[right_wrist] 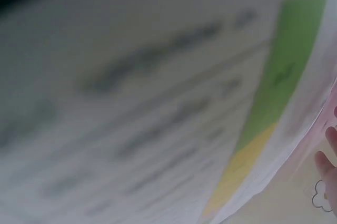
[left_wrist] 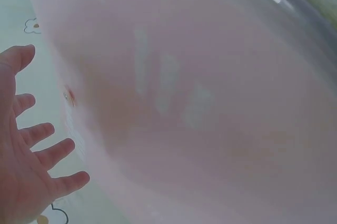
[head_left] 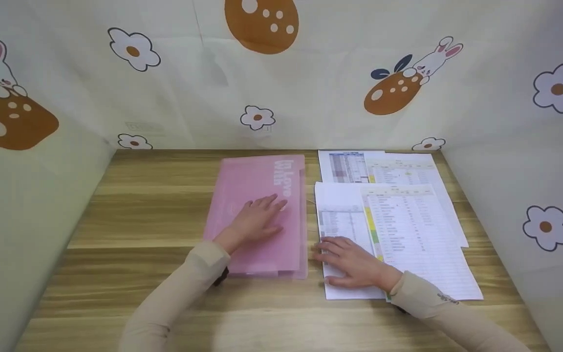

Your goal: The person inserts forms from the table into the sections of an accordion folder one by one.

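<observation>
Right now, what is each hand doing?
Left hand: open, flat on the pink folder.
Right hand: open, resting on the printed sheets.

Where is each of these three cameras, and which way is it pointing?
Head: worn on the head, looking forward and down at the table; shows both sleeves, the left hand flat on the pink folder and the right hand on the papers.
Left wrist: on the left wrist, close over the folder; shows the left hand with spread fingers.
Right wrist: on the right wrist, blurred close-up of the papers; only fingertips show.
Shared: head and left wrist both see the folder.
</observation>
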`<action>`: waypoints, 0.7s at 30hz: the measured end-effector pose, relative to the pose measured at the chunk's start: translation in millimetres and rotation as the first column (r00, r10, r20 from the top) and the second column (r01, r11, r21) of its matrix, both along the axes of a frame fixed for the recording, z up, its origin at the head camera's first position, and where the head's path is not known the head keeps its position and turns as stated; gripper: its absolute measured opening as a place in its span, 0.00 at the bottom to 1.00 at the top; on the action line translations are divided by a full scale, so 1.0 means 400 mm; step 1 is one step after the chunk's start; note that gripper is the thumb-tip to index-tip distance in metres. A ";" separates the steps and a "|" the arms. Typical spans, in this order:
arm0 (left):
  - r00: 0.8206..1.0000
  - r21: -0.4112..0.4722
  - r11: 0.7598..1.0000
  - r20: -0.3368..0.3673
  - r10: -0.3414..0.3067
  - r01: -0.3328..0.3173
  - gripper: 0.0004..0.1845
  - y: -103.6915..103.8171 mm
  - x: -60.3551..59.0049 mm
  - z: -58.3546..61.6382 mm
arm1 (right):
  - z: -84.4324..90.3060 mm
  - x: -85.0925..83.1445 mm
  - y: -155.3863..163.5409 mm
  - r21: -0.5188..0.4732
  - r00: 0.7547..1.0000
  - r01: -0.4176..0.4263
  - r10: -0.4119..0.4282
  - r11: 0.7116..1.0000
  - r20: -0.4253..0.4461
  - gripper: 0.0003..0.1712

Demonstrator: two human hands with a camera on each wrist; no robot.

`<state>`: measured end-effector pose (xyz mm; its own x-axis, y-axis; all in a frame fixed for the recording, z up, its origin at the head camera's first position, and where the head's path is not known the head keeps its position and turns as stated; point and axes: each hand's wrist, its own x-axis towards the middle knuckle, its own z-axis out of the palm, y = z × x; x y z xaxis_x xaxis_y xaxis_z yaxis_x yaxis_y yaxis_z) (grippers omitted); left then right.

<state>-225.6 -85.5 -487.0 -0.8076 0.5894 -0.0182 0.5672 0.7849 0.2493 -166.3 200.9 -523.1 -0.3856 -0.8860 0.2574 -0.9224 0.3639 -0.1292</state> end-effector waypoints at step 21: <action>0.996 -0.145 0.985 -0.003 0.089 -0.089 0.40 0.090 -0.018 0.002 | -0.006 0.017 -0.056 0.105 0.997 -0.076 0.075 0.992 0.009 0.30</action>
<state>-232.6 -49.3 -486.1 -0.8565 0.5062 -0.1012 0.4928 0.8601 0.1316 -159.5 178.4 -525.5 -0.3179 -0.9346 0.1594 -0.9471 0.3052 -0.0989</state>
